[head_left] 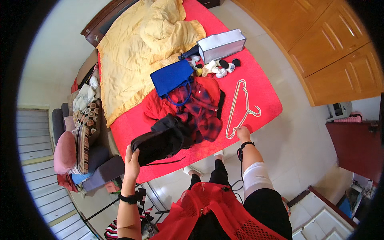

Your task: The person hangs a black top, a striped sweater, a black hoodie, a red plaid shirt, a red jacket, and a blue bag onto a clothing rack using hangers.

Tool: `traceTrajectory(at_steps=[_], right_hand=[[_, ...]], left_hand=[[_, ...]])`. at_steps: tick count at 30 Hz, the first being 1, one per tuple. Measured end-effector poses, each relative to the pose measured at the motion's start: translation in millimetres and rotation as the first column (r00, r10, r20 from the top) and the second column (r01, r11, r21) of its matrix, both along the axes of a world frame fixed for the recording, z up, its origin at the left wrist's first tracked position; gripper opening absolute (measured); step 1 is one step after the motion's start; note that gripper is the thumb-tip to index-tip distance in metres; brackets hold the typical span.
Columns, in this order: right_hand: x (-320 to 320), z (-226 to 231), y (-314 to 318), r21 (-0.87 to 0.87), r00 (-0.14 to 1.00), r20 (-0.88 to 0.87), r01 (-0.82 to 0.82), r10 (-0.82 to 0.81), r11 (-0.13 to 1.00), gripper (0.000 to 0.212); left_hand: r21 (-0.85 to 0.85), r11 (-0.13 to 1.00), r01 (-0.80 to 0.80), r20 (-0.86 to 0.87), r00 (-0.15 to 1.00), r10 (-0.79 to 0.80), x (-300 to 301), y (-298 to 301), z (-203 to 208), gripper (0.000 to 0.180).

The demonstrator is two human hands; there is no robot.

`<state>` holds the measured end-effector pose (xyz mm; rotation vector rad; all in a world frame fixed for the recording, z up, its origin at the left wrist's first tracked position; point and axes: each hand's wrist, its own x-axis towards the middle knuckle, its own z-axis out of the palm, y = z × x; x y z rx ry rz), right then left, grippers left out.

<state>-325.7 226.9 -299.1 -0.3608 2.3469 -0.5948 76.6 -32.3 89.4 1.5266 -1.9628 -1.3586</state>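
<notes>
My left hand (132, 161) grips the edge of a black garment (162, 140) at the near left side of the bed. The cloth lies bunched, with a thin dark cord trailing toward the bed's front edge. My right hand (243, 134) has its fingers closed on the near end of some pale wire hangers (233, 105), which lie together on the red sheet, hooks pointing right. Between my hands a dark red and navy plaid shirt (206, 110) is heaped, touching the black garment. A blue handbag (173, 78) rests at the far side of this heap.
The bed's red sheet (262, 94) carries a yellow quilt (136, 60), a white-and-grey storage box (222, 45) and several rolled socks (218, 69). Cushions (65, 153) crowd a sofa on the left. Wooden cabinets (328, 48) stand across the tiled floor at right.
</notes>
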Motion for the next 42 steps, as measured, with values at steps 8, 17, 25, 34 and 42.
traceTrajectory(at_steps=[8, 17, 25, 34, 42], right_hand=[[-17.2, -49.1, -21.2, 0.21, 0.987, 0.008, 0.155, -0.16, 0.965, 0.046], [-34.1, -59.3, -31.2, 0.315, 0.985, -0.075, 0.173, -0.157, 0.933, 0.035], [-43.2, -44.4, -7.6, -0.065, 0.842, -0.241, 0.482, -0.482, 0.874, 0.024], [-27.8, 109.7, -15.3, -0.489, 0.969, -0.212, 0.006, -0.126, 0.872, 0.015], [-22.4, 306.5, -27.9, -0.902, 0.989, 0.007, 0.069, -0.145, 0.426, 0.016]], left_hand=[[-0.082, 0.992, -0.096, 0.027, 0.995, 0.098, 1.7, 10.8, -18.9, 0.03], [-0.273, 0.946, -0.178, 0.27, 0.929, 0.252, 27.7, 25.1, -40.6, 0.045], [-0.193, 0.954, -0.231, -0.052, 0.973, 0.225, 26.7, 19.3, -55.0, 0.037], [-0.359, 0.858, -0.368, -0.085, 0.928, 0.363, 55.6, 10.7, -59.0, 0.039], [-0.391, 0.828, -0.401, -0.287, 0.908, 0.305, 39.0, 6.8, -4.9, 0.034]])
